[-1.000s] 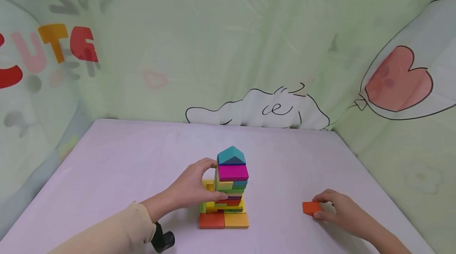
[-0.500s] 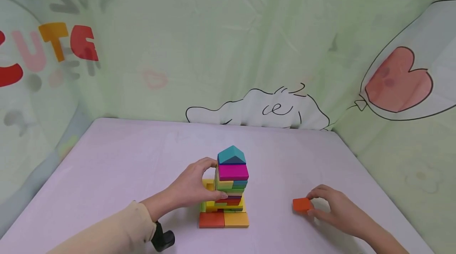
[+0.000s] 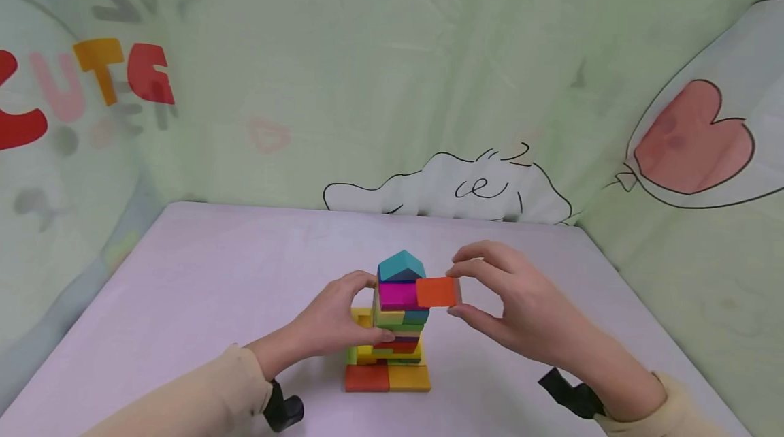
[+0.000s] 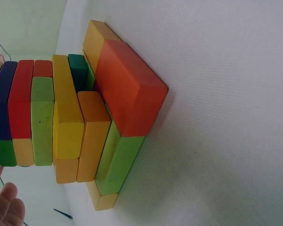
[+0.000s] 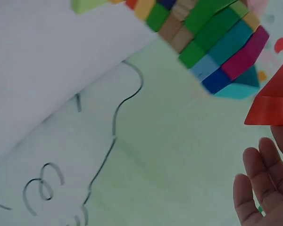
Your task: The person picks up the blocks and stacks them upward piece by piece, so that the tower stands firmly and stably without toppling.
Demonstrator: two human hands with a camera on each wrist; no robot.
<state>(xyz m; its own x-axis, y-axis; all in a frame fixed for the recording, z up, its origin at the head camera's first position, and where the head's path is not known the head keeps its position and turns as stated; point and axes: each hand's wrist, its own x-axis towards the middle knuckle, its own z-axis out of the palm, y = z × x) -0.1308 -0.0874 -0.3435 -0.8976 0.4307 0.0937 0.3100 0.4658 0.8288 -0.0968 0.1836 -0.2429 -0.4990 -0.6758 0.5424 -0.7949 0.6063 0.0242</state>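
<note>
A tower of coloured wooden blocks (image 3: 389, 319) stands upright on the table, with a teal triangular block (image 3: 401, 265) on top and a magenta block (image 3: 397, 296) below it. My left hand (image 3: 327, 320) holds the tower from its left side, thumb across the front and fingers reaching toward the back. Between the thumb and fingers of my right hand (image 3: 529, 304) is an orange triangular block (image 3: 436, 293), pinched at its right end. In the head view it overlaps the magenta block; the right wrist view shows the triangular block (image 5: 272, 103) apart from the tower.
At the tower's foot lie a flat red block (image 3: 366, 378) and a yellow block (image 3: 409, 378). A pale cloth covers the table (image 3: 245, 253). Behind it hangs a green printed curtain (image 3: 275, 83). Black straps with cameras sit on both wrists.
My right hand has lifted the orange triangular block off the table at the right and carried it left and up, close to the tower's top. My left hand stays at the tower.
</note>
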